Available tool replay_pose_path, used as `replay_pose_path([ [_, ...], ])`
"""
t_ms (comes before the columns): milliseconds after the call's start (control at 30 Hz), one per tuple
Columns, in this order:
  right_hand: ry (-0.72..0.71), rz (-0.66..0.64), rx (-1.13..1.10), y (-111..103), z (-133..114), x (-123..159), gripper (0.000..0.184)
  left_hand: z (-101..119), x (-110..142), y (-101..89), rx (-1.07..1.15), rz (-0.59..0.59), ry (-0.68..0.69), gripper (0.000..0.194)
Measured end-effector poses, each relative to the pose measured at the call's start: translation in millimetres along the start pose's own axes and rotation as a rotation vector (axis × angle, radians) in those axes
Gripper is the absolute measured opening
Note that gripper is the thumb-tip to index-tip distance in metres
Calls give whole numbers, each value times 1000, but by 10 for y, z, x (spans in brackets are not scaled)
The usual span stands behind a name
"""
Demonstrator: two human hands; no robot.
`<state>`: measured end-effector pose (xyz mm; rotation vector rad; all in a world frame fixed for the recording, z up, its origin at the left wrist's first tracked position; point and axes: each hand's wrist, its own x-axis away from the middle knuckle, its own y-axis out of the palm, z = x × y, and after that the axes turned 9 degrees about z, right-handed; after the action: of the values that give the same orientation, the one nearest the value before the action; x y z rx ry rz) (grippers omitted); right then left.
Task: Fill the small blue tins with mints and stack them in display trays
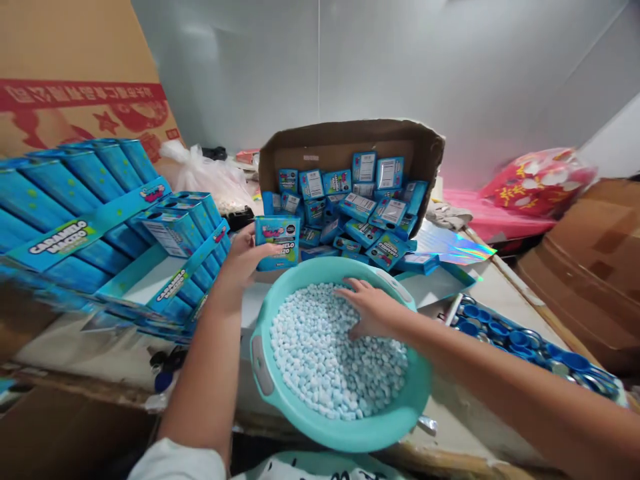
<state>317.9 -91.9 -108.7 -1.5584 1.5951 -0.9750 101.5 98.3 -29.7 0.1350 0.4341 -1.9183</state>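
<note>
My left hand (246, 261) grips a small blue candy box (277, 243) upright, thumb across its printed front, just beyond the rim of a turquoise basin (265, 293). Pale blue and white candies (320, 360) fill much of that basin. Over the candies, my right hand (373, 308) reaches in from the right, its fingers apart and the tips at the candy surface. Nothing shows in its grasp, though the underside of the palm is hidden. Behind the basin, a cardboard carton (320, 143) lies on its side with many blue candy boxes (360, 207) heaped in it.
Blue display trays (110, 220) packed with candy boxes stand at the left. On the right, a shallow tray holds blue ring-shaped pieces (520, 340). A brown carton (595, 267) and a red patterned bag (543, 180) lie farther right. A clear plastic bag (210, 177) sits behind the displays.
</note>
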Motion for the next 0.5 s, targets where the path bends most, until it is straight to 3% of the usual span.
replay_pose_path([
  [100, 9, 30, -122, 39, 92, -207, 79, -159, 279, 75, 472, 99, -126, 62],
  [233, 72, 25, -276, 266, 76, -408, 54, -376, 384, 292, 607, -26, -185, 74],
  [400, 187, 6, -547, 569, -106, -578, 53, -446, 403, 320, 477, -297, -52, 62],
  [500, 227, -15, -707, 681, -310, -633, 55, -423, 422, 279, 252, -383, 105, 53],
])
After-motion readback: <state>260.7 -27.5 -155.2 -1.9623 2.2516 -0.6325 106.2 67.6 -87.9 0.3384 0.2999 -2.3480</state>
